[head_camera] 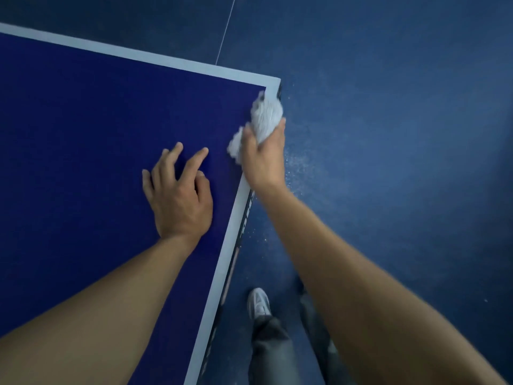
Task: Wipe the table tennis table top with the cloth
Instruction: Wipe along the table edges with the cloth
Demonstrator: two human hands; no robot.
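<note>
Blue sports flooring (388,107) spreads under a table tennis table top (83,120), whose white border line (138,55) meets at the near corner. Pale specks dot the floor just beside that corner, which suggests dust pushed off the edge; judging by this, wiping has reached the corner, though how much of the surface is left cannot be told. Her or his left hand (180,198) lies flat on the blue, fingers spread and relaxed, holding nothing. At the side edge the right hand (263,159) grips a bunched white cloth (265,115), pressing it onto the border. A grey shoe (259,302) stands below.
</note>
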